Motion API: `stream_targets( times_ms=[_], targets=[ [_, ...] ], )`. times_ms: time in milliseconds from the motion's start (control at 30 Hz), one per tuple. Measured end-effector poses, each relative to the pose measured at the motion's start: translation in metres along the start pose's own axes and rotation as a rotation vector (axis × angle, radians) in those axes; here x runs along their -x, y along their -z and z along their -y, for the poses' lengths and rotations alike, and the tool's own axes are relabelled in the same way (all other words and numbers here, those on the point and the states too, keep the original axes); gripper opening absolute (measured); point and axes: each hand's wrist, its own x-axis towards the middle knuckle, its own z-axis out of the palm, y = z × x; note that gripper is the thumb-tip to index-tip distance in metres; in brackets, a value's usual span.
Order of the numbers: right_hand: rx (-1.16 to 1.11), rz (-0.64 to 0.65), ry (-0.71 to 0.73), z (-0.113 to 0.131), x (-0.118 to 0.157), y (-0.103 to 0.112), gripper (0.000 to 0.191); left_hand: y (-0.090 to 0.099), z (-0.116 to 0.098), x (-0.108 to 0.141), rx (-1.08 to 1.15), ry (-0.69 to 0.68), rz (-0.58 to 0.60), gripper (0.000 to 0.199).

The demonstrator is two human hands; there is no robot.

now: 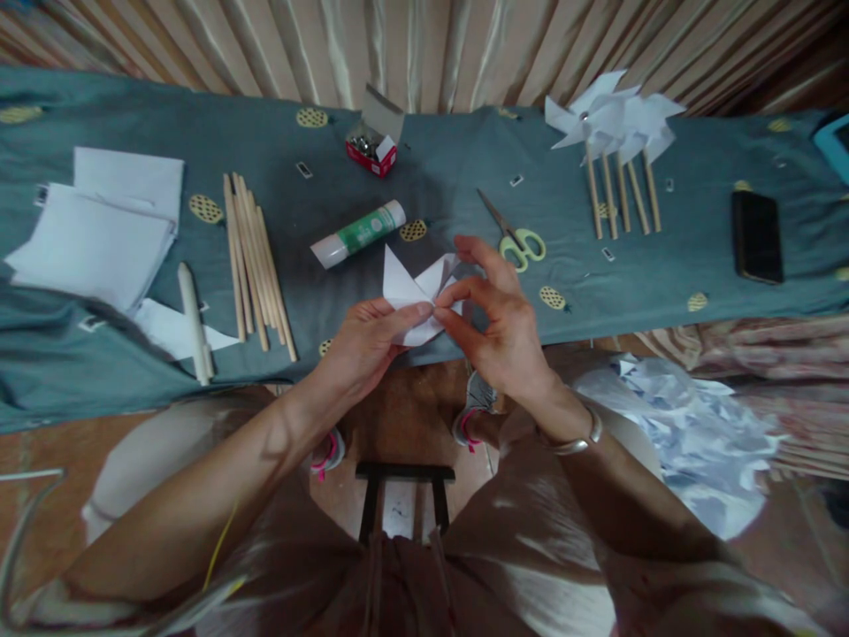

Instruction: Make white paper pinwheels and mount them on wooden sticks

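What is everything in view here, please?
Folded paper: one, white, centre
Sheets: several, white, left
Slim tool: one, white, left
Loose sticks: several, tan, left
Glue stick: one, white and green, centre
Box: one, red, centre
Scissors: one, green handles, centre right
Pinwheels: several, white, right
Phone: one, black, right
Object: one, blue, right edge
Paper heap: one, white, lower right
Cloth: one, teal, middle
Curtain: one, beige, top
Frame: one, dark, lower centre
Bracelet: one, silver, right wrist
Shoes: two, grey, lower centre
Left hand: one, on folded paper
Right hand: one, on folded paper
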Motion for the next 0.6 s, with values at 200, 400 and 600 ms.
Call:
stream_targets(
  times_ms=[200,400,600],
  targets=[
    [-0.032,0.004,-0.025,0.0010,-0.0003,0.0006,0.006,-0.0011,-0.0002,-0.0002,0.007,0.003,-0.007,0.008],
    [-0.063,-0.003,-0.046,0.0011,-0.0004,0.0008,0.008,-0.0021,0.0013,-0.0003,0.015,-0.005,-0.022,0.009],
    [-0.065,-0.005,-0.041,0.0012,-0.0005,0.0008,0.010,-0.0008,0.0033,-0.0007,0.059,-0.027,0.004,0.009]
  ],
)
